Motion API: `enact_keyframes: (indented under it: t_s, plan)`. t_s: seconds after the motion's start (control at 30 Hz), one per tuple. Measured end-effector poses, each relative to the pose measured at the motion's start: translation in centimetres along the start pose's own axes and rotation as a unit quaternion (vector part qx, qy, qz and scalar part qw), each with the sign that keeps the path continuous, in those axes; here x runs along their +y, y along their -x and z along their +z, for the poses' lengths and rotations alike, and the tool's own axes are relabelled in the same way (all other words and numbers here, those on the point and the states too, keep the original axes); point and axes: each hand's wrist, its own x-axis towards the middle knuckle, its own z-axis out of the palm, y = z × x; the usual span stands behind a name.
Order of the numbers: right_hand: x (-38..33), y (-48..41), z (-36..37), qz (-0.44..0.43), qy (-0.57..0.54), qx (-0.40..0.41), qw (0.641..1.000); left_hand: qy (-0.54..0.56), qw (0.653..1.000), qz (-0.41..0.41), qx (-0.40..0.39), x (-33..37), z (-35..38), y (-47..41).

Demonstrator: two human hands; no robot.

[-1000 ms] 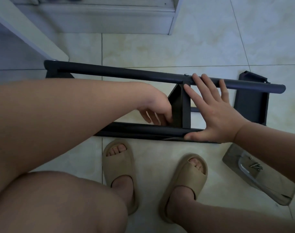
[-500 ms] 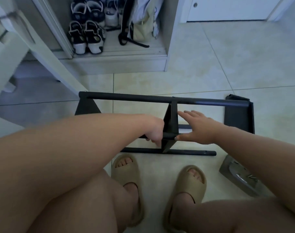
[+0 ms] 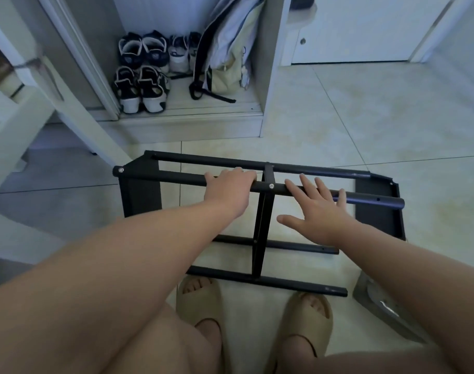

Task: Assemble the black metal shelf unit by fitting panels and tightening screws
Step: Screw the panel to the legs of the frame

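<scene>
The black metal shelf frame [image 3: 176, 179] lies on its side on the tiled floor in front of my feet. It has several long tubes, a middle panel [image 3: 261, 228] seen edge-on, and an end panel [image 3: 140, 193] on the left. My left hand [image 3: 227, 188] grips the upper near tube just left of the middle panel. My right hand [image 3: 315, 209] lies with straight, spread fingers on the same tube to the right of that panel. A loose black panel [image 3: 378, 211] lies flat under the tubes' right ends.
A clear plastic bag of screws [image 3: 384, 306] lies on the floor at the right, beside my right sandal [image 3: 303, 322]. Behind the frame stands a white cabinet [image 3: 182, 125] with shoes and a bag. A white chair leg [image 3: 76, 114] slants at the left.
The frame has been turned, so more tubes show. My left hand moved from behind the middle panel up onto the upper tube. My right hand shifted from the panel onto the tube.
</scene>
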Motion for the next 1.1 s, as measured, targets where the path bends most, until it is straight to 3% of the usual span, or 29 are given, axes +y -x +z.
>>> enact_keyframes:
  t_s: [0.27,0.63,0.8,0.97,1.03,1.1]
  plan:
    - [1.4,-12.1,1.9,-0.005,-0.007,0.062,0.998,-0.023,0.998,-0.001,0.065,-3.7,3.9,-10.8]
    - [3.2,-28.0,6.1,-0.014,-0.031,0.029,0.999,-0.026,0.999,-0.021,0.022,-8.4,12.1,-22.9]
    - [3.6,-28.7,6.6,-0.017,-0.032,0.02,0.999,0.006,0.999,-0.027,0.045,-8.7,12.9,-23.5]
    - [3.4,-23.7,6.6,-0.07,-0.067,0.034,0.995,0.095,0.991,-0.023,0.097,-7.3,13.2,-18.6]
    - [3.3,-20.7,7.0,-0.085,-0.079,0.032,0.993,0.15,0.985,-0.038,0.074,-6.3,14.0,-15.5]
    - [3.1,-17.6,7.6,-0.089,-0.088,0.016,0.992,0.227,0.972,-0.065,0.002,-5.3,15.0,-12.5]
